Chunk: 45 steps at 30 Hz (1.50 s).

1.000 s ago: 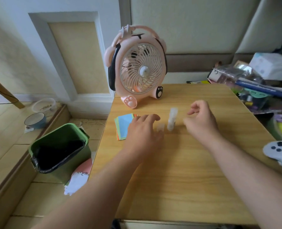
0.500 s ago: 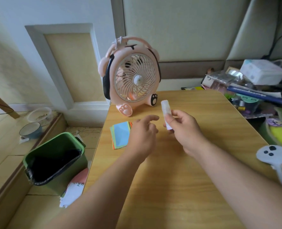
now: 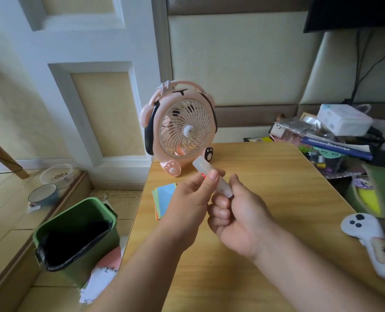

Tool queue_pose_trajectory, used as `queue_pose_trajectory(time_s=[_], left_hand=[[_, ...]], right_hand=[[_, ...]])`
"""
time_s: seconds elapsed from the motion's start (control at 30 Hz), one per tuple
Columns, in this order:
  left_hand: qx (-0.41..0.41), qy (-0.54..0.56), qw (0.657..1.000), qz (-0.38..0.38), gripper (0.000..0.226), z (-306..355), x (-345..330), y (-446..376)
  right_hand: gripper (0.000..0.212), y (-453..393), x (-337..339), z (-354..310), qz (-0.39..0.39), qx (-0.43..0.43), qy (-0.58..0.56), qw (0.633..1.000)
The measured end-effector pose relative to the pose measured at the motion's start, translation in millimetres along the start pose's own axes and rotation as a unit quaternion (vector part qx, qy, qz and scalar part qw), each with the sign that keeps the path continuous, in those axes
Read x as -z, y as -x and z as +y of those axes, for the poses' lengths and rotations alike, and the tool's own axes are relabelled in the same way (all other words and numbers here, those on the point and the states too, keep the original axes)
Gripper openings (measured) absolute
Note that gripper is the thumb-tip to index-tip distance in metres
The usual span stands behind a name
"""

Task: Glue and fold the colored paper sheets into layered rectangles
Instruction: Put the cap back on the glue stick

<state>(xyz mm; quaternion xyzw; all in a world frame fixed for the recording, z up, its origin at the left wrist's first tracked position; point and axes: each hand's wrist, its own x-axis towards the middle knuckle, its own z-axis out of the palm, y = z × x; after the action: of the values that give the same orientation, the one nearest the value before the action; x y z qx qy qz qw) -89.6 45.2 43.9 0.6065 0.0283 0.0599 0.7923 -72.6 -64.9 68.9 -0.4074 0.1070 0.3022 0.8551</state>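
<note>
The glue stick (image 3: 211, 176), mid-frame above the table (image 3: 277, 199), is gripped by your right hand (image 3: 238, 212) and pinched by your left hand (image 3: 187, 199); yanking the cap could fling it from the paper (image 3: 163, 199).

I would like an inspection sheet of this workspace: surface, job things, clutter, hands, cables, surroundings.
Surface: wooden table, bare in front.
Job's things: glue stick held above the table; colored paper sheets stacked at the left edge, unfolded.
Clutter: pink fan, white controller, pile of books and boxes.
Hands: left hand pinches the stick's upper part; right hand grips its base.
Cables: black cables on the wall.
Surroundings: green bin, bowls on the floor.
</note>
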Motion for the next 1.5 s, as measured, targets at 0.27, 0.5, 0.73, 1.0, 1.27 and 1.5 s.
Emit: queue_pose_trajectory(time_s=[0.27,0.5,0.73,1.0,1.27,1.5], left_hand=[[-0.045,0.059,0.994,0.085,0.028,-4,-24,7],[-0.050,0.059,0.992,0.098,0.047,0,-16,6],[-0.074,0.010,0.996,0.055,0.036,3,-7,6],[-0.089,-0.010,0.995,0.047,0.038,4,-4,8],[-0.069,-0.007,0.997,0.021,0.042,5,-5,8],[0.030,0.237,0.967,0.093,0.034,16,8,-4]], right_hand=[[0.020,0,4,11,0.033,0.249,0.140,0.958],[0.027,-5,16,6,0.059,0.439,0.371,0.816],[0.043,8,6,-2,-0.028,0.080,0.063,0.994],[0.027,5,18,-4,-0.044,0.314,0.210,0.925],[0.026,11,30,-15,-0.072,0.320,0.331,0.885],[0.030,8,44,-23,-0.024,0.292,0.217,0.931]])
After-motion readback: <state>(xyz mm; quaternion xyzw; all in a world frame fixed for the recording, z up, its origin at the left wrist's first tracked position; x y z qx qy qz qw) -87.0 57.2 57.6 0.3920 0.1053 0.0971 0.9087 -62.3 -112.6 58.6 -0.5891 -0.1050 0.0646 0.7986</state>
